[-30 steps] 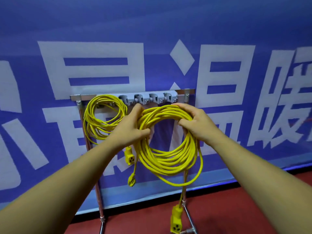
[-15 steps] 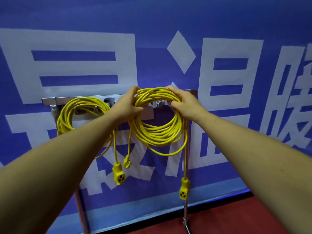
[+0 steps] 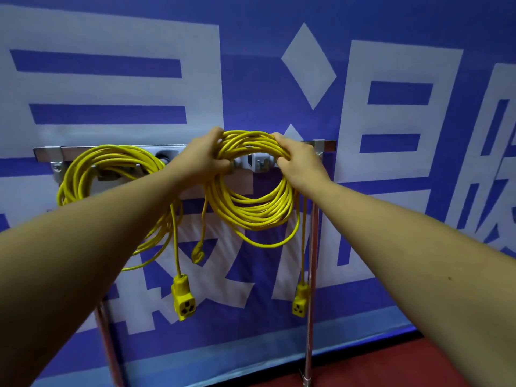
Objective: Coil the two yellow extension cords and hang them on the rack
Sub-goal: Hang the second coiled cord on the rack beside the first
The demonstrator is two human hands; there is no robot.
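Left hand (image 3: 203,160) at ten o'clock, right hand (image 3: 300,163) at two, fingers curled round the coiled extension cord (image 3: 251,210), spreading its top to catch the rack hook (image 3: 259,164)

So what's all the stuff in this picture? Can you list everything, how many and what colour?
hung cord coil: 1, yellow, draped on the rack's left end
held cord coil: 1, yellow, at the rack's right part
left socket end: 1, yellow, dangling below the coils
right socket end: 1, yellow, dangling beside the rack's right leg
plug: 1, yellow, hanging between the coils
rack: 1, silver metal, in front of the banner
banner: 1, blue with white characters, behind everything
floor: 1, red, bottom right
left hand: 1, fingers curled round the held coil's top
right hand: 1, fingers curled round the same coil's top
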